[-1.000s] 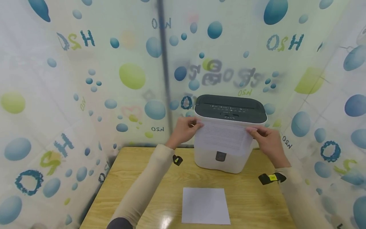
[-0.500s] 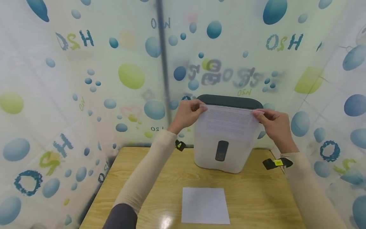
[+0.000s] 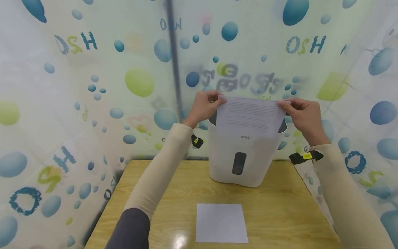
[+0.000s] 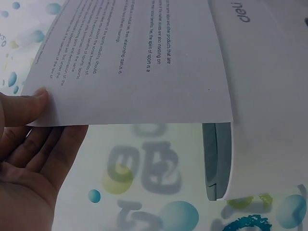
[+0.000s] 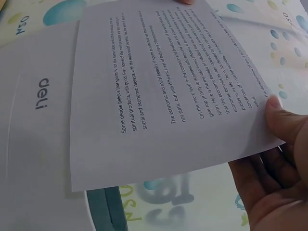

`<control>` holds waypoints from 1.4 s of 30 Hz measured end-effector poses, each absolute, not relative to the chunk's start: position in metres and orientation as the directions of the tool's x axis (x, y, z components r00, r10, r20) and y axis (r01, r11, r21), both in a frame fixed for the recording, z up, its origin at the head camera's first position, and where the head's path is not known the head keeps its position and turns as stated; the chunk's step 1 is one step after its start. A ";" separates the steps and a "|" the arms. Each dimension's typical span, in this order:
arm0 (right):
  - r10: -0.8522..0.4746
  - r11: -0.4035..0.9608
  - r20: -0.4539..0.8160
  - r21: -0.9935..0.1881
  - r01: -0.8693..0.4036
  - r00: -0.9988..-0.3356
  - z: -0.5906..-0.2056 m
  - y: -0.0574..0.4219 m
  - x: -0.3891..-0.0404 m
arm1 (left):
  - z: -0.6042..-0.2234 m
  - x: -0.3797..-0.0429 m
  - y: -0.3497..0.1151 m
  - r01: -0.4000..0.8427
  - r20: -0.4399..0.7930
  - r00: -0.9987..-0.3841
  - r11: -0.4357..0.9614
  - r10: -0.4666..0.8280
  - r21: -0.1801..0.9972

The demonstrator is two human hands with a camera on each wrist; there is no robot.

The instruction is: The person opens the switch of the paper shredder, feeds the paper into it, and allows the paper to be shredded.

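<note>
A printed sheet of paper (image 3: 250, 116) is held upright by its two top corners. My left hand (image 3: 205, 106) pinches one corner between thumb and fingers, and my right hand (image 3: 303, 112) pinches the other. Behind the sheet stands a white paper shredder (image 3: 224, 152) with a dark top and a dark window, its "deli" mark showing just under the paper's lower edge. Most of the dark top is hidden by the sheet. In the left wrist view the thumb lies on the printed face of the paper (image 4: 183, 96); the right wrist view shows the same grip on the paper (image 5: 144, 159).
A blank white sheet (image 3: 221, 223) lies on the wooden table (image 3: 168, 193) in front of the shredder. Patterned curtains (image 3: 140, 52) with blue and green dots hang close behind the table and at both sides.
Both hands have risen together, lifting the printed sheet from the shredder's front face up across its dark top. The "deli" mark and the whole window now show below it.
</note>
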State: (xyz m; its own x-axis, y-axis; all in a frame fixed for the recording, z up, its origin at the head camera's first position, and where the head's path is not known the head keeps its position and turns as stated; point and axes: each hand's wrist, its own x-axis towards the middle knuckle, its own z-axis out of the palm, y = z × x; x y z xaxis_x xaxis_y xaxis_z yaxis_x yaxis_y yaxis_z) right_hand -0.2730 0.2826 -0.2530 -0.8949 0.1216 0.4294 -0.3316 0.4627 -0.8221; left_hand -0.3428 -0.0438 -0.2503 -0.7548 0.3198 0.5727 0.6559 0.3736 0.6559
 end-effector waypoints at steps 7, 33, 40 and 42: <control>0.119 0.411 0.401 -0.853 -0.323 -0.908 -0.231 0.287 -0.288 | -0.227 -0.357 -0.038 0.618 0.536 -0.786 0.399 0.306 0.678; 0.044 0.373 0.308 -0.888 -0.270 -0.950 -0.215 0.305 -0.359 | -0.210 -0.430 -0.017 0.496 0.389 -0.867 0.480 0.311 0.724; 0.065 0.403 0.287 -0.884 -0.238 -0.956 -0.225 0.309 -0.375 | -0.224 -0.446 -0.010 0.482 0.375 -0.875 0.473 0.307 0.738; 0.069 0.420 0.277 -0.879 -0.224 -0.958 -0.227 0.310 -0.377 | -0.226 -0.449 -0.009 0.490 0.379 -0.870 0.482 0.314 0.726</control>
